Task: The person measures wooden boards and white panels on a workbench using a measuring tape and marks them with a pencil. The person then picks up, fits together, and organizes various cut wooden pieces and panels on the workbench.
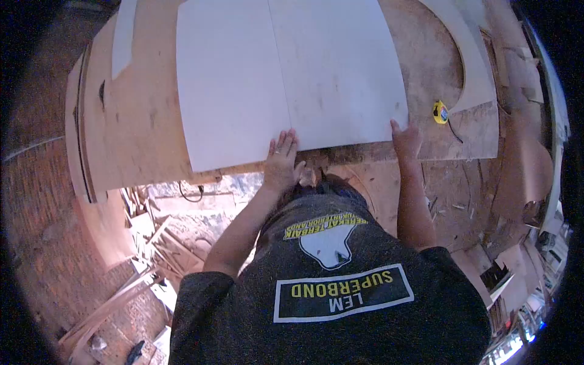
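Two white sheets lie side by side on the plywood-topped bench, a left sheet (228, 85) and a right sheet (340, 73), with a thin seam between them. My left hand (281, 163) rests flat at the near end of the seam, its fingers stretched over the sheet edges and a ring on one finger. At the near right corner of the right sheet, my right hand (406, 140) holds the edge, with one digit on top and the other fingers partly hidden. The near edges of the two sheets are not quite in line.
A yellow tape measure (440, 112) lies on the plywood (474, 134) to the right, near a curved cut-out board (474, 55). A narrow white strip (123, 36) is at the upper left. Wood offcuts (170, 243) litter the floor below the bench.
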A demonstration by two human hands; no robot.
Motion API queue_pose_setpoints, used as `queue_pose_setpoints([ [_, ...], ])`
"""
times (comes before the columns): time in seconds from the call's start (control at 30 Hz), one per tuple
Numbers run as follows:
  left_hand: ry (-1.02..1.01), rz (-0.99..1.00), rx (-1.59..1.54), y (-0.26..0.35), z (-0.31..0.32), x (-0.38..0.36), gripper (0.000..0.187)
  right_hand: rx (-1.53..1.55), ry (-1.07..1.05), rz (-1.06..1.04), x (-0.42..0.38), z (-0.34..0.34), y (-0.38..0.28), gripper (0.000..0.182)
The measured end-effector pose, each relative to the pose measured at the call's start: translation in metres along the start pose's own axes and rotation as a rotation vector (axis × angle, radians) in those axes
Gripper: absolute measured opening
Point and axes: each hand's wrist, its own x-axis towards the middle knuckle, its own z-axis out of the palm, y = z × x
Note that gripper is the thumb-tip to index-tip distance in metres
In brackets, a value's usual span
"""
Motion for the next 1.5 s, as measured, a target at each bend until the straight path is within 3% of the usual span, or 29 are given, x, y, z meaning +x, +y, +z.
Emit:
queue_pose_setpoints([
  [0.13,-0.004,0.001,0.078,0.0,0.004,-0.007,0.077,-0.095,-0.015,0.006,0.01,-0.001,0.004,0.058],
  [0.23,-0.053,-0.023,0.094,0.0,0.004,-0.002,0.074,0.01,-0.123,0.021,0.023,-0.008,0.006,0.06],
  [0.43,0.021,0.017,0.089,-0.005,0.019,-0.008,0.078,-0.045,0.036,-0.147,0.053,0.008,0.024,0.063],
  [0.5,0.032,0.017,0.058,-0.004,0.014,-0.008,0.078,0.123,-0.016,-0.071,0.058,0.011,0.028,0.059],
  [0.63,-0.059,-0.013,0.073,-0.004,0.01,-0.008,0.082,0.8,-0.383,0.19,0.048,-0.05,0.008,0.051],
  [0.73,0.025,-0.048,0.011,0.0,0.015,-0.003,0.091,1.07,-0.513,-0.026,0.031,-0.115,-0.011,0.055],
  [0.83,0.011,-0.086,-0.177,0.003,0.01,0.003,0.094,1.195,-0.711,-0.08,-0.012,-0.172,-0.055,0.073],
  [0.9,0.15,-0.058,-0.383,0.012,-0.009,0.011,0.096,1.216,-0.95,-0.372,-0.037,-0.174,-0.089,0.096],
  [0.97,0.319,0.005,-0.499,0.024,-0.026,0.01,0.097,1.092,-0.804,-0.72,-0.082,-0.172,-0.142,0.103],
  [1.03,0.366,-0.047,-0.482,0.033,-0.039,0.016,0.097,0.663,-0.372,-0.9,-0.108,-0.15,-0.184,0.116],
  [1.13,0.403,0.001,-0.539,0.007,-0.003,0.035,0.097,0.589,-0.306,-0.763,-0.137,-0.121,-0.228,0.116],
  [1.3,0.165,0.041,-0.667,0.0,-0.011,0.031,0.103,0.604,-0.233,-0.838,-0.139,-0.128,-0.263,0.102],
  [1.4,0.328,0.141,-0.544,0.027,-0.07,0.04,0.11,0.56,-0.324,-0.739,-0.12,-0.17,-0.288,0.095],
  [1.5,0.38,0.131,-0.573,0.064,-0.15,0.049,0.106,0.597,-0.253,-0.757,-0.097,-0.222,-0.318,0.083],
])
